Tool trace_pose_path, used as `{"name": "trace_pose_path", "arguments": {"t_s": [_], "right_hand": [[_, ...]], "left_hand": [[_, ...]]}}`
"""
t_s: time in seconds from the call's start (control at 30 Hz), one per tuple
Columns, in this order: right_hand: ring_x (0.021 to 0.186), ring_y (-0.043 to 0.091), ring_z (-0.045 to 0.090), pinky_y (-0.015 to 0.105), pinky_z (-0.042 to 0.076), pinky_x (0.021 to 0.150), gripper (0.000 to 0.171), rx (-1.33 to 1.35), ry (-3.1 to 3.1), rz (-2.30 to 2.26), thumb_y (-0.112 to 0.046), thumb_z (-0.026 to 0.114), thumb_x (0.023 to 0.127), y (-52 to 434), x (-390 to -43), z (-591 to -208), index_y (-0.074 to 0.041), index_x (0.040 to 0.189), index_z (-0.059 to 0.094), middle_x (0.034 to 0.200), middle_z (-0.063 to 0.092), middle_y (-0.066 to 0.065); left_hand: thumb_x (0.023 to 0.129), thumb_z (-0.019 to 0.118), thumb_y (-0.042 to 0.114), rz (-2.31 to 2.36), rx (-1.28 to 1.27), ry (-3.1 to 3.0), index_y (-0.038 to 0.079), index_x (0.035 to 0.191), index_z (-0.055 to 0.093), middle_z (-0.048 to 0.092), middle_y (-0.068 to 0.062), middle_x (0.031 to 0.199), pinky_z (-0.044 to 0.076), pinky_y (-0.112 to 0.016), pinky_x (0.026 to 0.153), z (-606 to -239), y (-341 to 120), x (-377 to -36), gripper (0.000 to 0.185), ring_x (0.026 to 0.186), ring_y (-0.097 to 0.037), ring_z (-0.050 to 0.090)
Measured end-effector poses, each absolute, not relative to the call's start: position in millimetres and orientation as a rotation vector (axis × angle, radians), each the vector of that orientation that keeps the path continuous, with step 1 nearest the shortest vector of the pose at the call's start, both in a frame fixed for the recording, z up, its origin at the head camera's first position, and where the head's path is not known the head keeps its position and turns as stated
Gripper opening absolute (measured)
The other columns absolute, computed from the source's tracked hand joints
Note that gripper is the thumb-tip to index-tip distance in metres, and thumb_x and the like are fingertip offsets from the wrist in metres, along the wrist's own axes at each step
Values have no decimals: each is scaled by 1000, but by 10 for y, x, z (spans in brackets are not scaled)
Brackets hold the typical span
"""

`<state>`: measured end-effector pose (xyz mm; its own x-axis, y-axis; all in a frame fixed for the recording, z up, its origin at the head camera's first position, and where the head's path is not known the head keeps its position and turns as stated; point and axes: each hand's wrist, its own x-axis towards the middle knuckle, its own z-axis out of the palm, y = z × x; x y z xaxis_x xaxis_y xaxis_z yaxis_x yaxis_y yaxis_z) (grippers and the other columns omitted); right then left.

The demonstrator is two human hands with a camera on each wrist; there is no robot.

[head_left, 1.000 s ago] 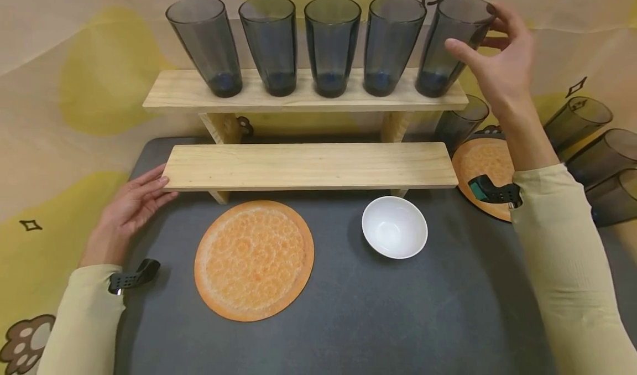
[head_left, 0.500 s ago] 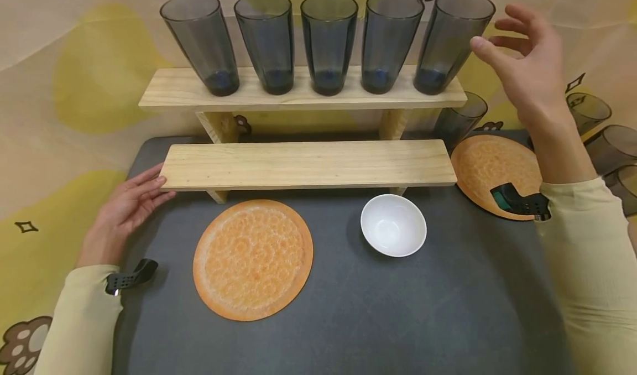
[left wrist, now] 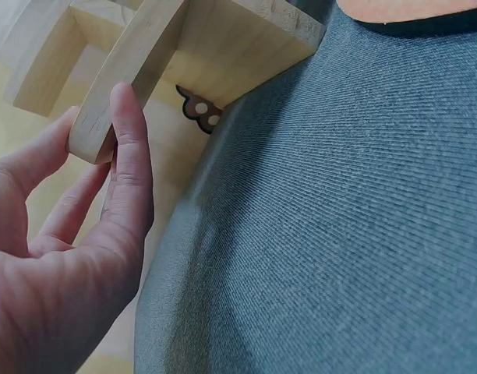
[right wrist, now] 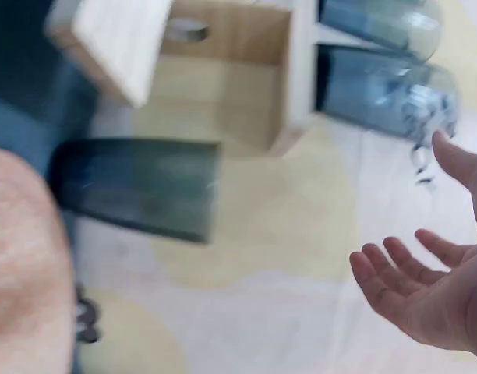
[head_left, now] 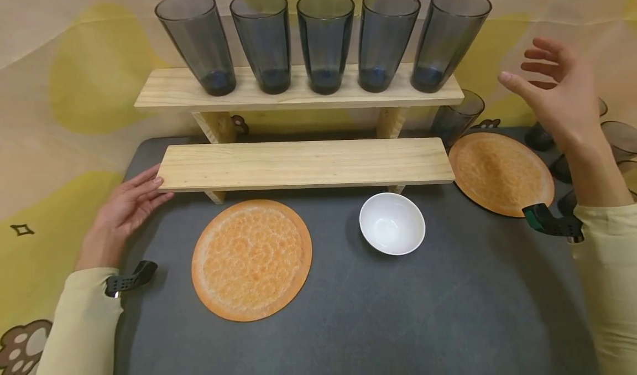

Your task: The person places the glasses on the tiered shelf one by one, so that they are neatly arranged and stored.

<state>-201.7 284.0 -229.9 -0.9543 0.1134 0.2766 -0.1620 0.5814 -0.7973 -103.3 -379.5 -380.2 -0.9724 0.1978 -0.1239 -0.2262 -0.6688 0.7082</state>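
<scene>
Head view shows the grey worktop, its near edge cut off by the frame, with a two-step wooden rack at the back: the lower shelf is bare and the upper shelf carries five dark glasses in a row, tilted back. More glasses lie at the right edge, largely hidden behind the right forearm and cut off, so their number cannot be told; one glass stands half hidden behind the rack's right end. Two orange mats lie on the worktop, one in front and one at right, and a white bowl sits between them. The left hand rests with straight fingers against the lower shelf's left end, as the left wrist view confirms. The right hand hangs in the air, spread wide and holding nothing, well apart from the rightmost shelf glass; the right wrist view is blurred.
</scene>
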Motion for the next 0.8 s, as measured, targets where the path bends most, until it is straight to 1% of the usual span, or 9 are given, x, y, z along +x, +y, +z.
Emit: {"name": "trace_pose_path", "arguments": {"t_s": [0.07, 0.17, 0.23, 0.3, 0.43, 0.5, 0.53, 0.67, 0.8], "right_hand": [[134, 9, 42, 29, 28, 117, 67, 29, -2552, 1345, -21, 67, 93, 2912, -2045, -2416, -21, 152, 35, 149, 42, -2], [138, 11, 39, 23, 30, 115, 71, 27, -2591, 1426, -22, 66, 93, 3012, -2102, -2648, -24, 154, 30, 154, 36, 1], [139, 11, 37, 16, 34, 109, 72, 15, -2592, 1535, -21, 66, 94, 3049, -2142, -2812, -25, 155, 27, 156, 33, 1], [142, 13, 32, 13, 36, 106, 75, 2, -2555, 1696, -20, 65, 95, 3088, -2174, -2982, -26, 156, 23, 158, 28, 1], [148, 16, 20, 15, 36, 107, 80, -15, -2408, 2018, -13, 65, 95, 3126, -2233, -3252, -27, 158, 17, 161, 19, -2], [149, 16, 17, 13, 38, 103, 81, -17, -2362, 2088, -10, 65, 94, 3129, -2273, -3346, -26, 158, 17, 162, 16, -2], [149, 17, 17, 12, 41, 100, 82, -15, -2343, 2111, -9, 66, 94, 3125, -2293, -3384, -25, 158, 17, 162, 16, -2], [148, 19, 21, 7, 47, 85, 84, 0, -2272, 2172, -1, 67, 91, 3086, -2376, -3491, -22, 157, 20, 161, 21, 3], [144, 24, 30, 7, 50, 80, 82, 33, -2213, 2201, 4, 69, 88, 3045, -2408, -3541, -19, 156, 28, 153, 35, 8]], "left_hand": [[100, 36, -12, 2678, -60, 1143, -1, 124, 64, 67, -19, 115, 59, -40, 82, -3797, -3797, -1026, 38, 101, -29, 68], [100, 36, -13, 2681, -71, 1136, -1, 124, 64, 67, -19, 115, 59, -40, 82, -3791, -3796, -1023, 38, 101, -29, 68], [100, 36, -13, 2685, -74, 1131, -1, 124, 64, 67, -20, 114, 59, -41, 82, -3790, -3801, -1019, 38, 100, -30, 68], [100, 36, -13, 2681, -69, 1129, -1, 124, 64, 67, -20, 114, 59, -41, 82, -3790, -3804, -1032, 38, 100, -30, 68], [101, 35, -12, 2668, -52, 1136, -1, 125, 63, 67, -20, 115, 59, -40, 83, -3792, -3802, -1047, 38, 101, -29, 68], [101, 35, -11, 2662, -49, 1152, 0, 125, 63, 67, -19, 115, 59, -39, 83, -3788, -3797, -1052, 38, 101, -29, 68], [101, 36, -11, 2662, -51, 1155, 0, 125, 63, 67, -19, 115, 59, -39, 83, -3787, -3796, -1053, 38, 101, -29, 68], [101, 37, -11, 2665, -64, 1174, 1, 124, 63, 67, -19, 115, 59, -39, 82, -3791, -3799, -1041, 37, 99, -28, 68], [101, 37, -11, 2673, -55, 1158, 0, 124, 63, 67, -19, 115, 59, -39, 82, -3797, -3801, -1032, 37, 100, -28, 68]]}}
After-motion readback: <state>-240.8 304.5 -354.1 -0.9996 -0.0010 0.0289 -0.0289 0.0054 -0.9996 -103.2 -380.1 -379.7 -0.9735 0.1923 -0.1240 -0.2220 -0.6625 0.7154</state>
